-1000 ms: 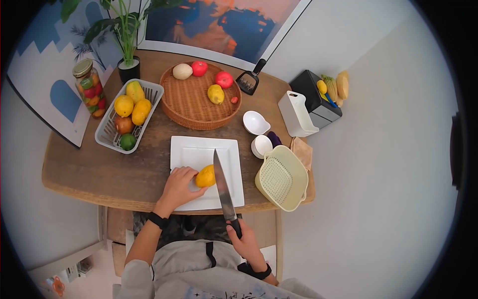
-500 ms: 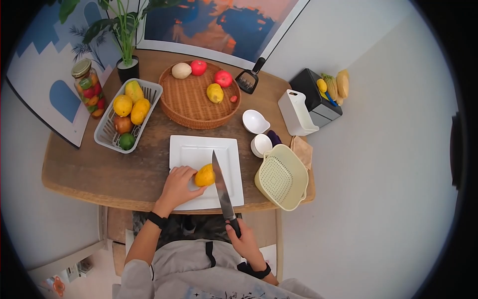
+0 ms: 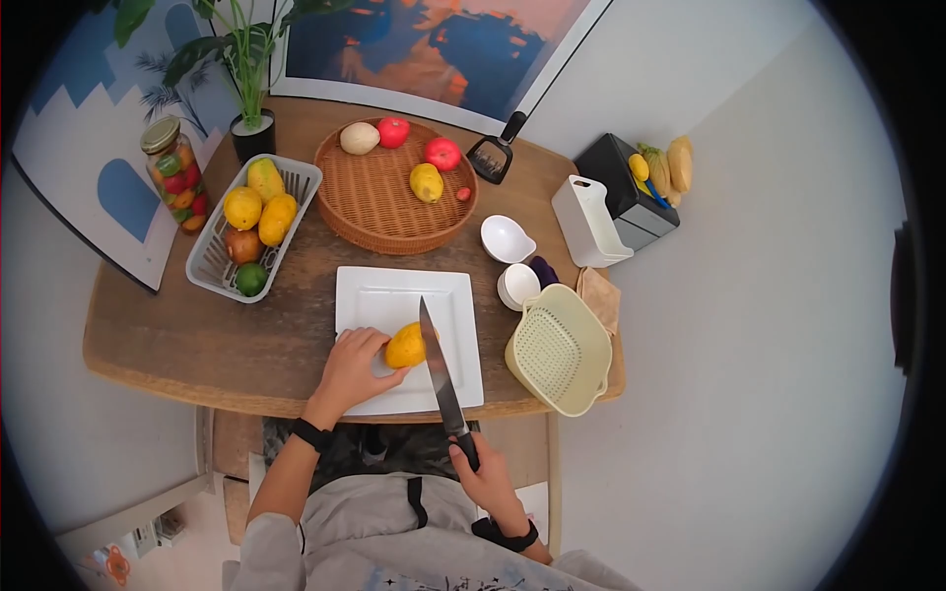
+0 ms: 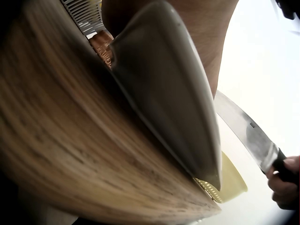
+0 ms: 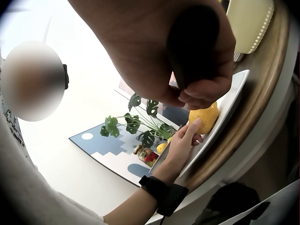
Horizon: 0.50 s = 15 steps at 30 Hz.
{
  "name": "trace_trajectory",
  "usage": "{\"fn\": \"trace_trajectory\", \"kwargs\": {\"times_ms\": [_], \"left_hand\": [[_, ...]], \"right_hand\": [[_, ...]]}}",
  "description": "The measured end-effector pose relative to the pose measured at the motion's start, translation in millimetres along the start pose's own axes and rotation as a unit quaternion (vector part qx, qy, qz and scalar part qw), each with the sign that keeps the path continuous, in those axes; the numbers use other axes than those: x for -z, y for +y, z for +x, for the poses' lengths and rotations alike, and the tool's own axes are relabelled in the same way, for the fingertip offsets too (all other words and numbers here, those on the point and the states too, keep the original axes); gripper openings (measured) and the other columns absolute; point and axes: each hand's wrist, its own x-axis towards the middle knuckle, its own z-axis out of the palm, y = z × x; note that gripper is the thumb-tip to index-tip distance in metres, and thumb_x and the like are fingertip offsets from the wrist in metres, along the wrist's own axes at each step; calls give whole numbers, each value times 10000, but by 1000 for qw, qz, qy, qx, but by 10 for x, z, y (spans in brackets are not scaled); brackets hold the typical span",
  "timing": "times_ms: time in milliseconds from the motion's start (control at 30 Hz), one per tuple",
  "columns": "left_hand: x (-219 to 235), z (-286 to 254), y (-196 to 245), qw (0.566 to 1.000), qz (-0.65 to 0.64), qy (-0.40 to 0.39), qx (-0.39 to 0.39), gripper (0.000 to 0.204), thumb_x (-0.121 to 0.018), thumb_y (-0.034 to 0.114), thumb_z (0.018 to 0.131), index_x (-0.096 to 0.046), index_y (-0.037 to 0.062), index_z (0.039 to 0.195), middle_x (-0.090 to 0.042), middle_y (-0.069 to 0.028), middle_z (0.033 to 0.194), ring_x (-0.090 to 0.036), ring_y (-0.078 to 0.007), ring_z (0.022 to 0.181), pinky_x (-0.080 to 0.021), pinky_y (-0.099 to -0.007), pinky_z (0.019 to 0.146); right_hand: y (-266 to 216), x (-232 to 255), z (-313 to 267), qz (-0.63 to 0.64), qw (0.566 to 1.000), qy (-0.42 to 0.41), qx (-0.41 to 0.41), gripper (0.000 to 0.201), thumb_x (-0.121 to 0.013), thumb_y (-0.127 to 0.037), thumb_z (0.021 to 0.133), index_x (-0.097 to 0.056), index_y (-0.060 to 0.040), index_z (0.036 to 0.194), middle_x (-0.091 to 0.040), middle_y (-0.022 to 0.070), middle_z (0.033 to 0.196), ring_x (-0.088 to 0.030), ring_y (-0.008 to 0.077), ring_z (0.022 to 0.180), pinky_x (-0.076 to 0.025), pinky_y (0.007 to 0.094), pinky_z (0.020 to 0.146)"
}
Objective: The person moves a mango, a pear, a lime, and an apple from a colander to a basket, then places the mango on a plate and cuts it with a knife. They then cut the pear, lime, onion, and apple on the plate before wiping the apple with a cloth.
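A yellow fruit (image 3: 405, 347) sits on a square white plate (image 3: 372, 295) at the table's front edge. My left hand (image 3: 352, 370) grips the fruit from its left side, thumb toward me and fingers on the far side. In my right hand (image 3: 485, 480) is the black handle of a large kitchen knife (image 3: 443, 384). Its blade crosses the right end of the fruit in the head view, tip pointing away from me. A bit of yellow shows to the right of the blade. The left wrist view shows the knife (image 4: 248, 133) beyond the plate's underside (image 4: 164, 89).
Left is a grey basket (image 3: 202, 268) of fruit, beside a jar (image 3: 177, 177). Behind the plate stands a round wicker tray (image 3: 370, 212) with several fruits. On the right are two white bowls (image 3: 506, 239), a pale yellow colander (image 3: 558, 351) and a white holder (image 3: 589, 225).
The blade has shifted slightly, from the fruit's right edge to over its right end, and yellow now shows beyond it. The left hand keeps its grip on the fruit.
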Motion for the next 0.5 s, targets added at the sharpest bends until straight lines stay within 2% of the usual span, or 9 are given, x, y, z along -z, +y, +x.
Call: {"fn": "trace_trajectory", "kwargs": {"times_ms": [33, 133, 233, 500], "left_hand": [[1, 0, 11, 1000, -2, 3, -3, 375, -835, 292, 727, -646, 54, 946, -619, -82, 851, -590, -260, 811, -431, -365, 786], [-27, -4, -18, 1000, 10, -2, -2, 376, -834, 292, 729, -648, 52, 950, -622, -83, 857, -590, -261, 813, -432, -363, 787], [-14, -1, -5, 1000, 7, 4, -5, 376, -833, 293, 730, -648, 51, 950, -625, -85, 861, -589, -262, 813, -433, -363, 788], [-18, -9, -20, 1000, 8, -4, 2, 379, -831, 300, 736, -649, 49, 953, -632, -91, 874, -594, -264, 824, -439, -367, 795]], "right_hand": [[-5, 0, -6, 11, 1000, 2, -4, 240, -643, -215, 987, -652, -3, 1099, -547, 67, 632, -506, 130, 565, -413, 302, 544], [39, -6, -1, -11, 1000, 4, 3, 244, -645, -220, 986, -652, -5, 1102, -557, 76, 636, -510, 141, 556, -415, 306, 541], [11, 25, 0, -23, 1000, -17, -11, 232, -639, -206, 982, -619, -21, 1121, -612, 156, 675, -622, 260, 575, -479, 348, 572], [41, -14, 20, -24, 1000, -18, -6, 226, -635, -197, 983, -615, -19, 1122, -614, 157, 676, -626, 261, 578, -479, 351, 573]]}}
